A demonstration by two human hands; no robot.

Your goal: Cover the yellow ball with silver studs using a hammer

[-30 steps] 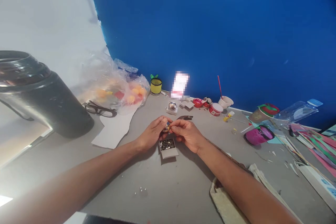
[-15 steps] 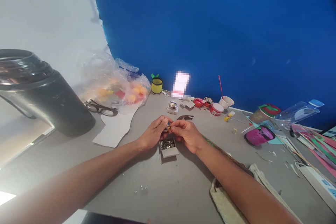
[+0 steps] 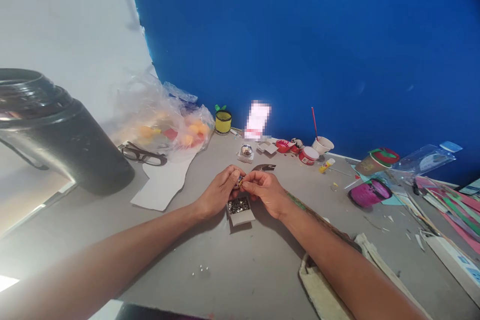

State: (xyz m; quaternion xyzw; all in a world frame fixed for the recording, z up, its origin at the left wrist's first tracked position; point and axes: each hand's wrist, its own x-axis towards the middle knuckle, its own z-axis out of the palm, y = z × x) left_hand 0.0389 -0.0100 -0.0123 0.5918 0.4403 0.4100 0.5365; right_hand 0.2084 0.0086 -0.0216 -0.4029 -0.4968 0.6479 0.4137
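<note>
Over the middle of the table, my left hand (image 3: 221,187) is closed around a small ball with a shiny, partly metallic surface (image 3: 239,181). My right hand (image 3: 264,189) pinches at the ball's right side; whatever lies between its fingertips is too small to make out. Just beneath both hands stands a small open box (image 3: 242,217) filled with shiny metal pieces that look like thumbtacks (image 3: 238,205). Beyond the hands, a silvery studded dome (image 3: 246,150) rests on a small clear packet. A hammer head (image 3: 264,167) shows behind my right hand.
A large dark flask (image 3: 90,150), glasses (image 3: 144,155) and a plastic bag (image 3: 168,125) are on the left. Toward the back stand a yellow pot (image 3: 223,123) and a paper cup (image 3: 323,145). A magenta container (image 3: 369,193), clear bottle (image 3: 427,160) and power strip (image 3: 455,262) occupy the right.
The view has shifted very slightly. Both hands stay together at the ball, with only a tiny movement of the right fingers against it.
</note>
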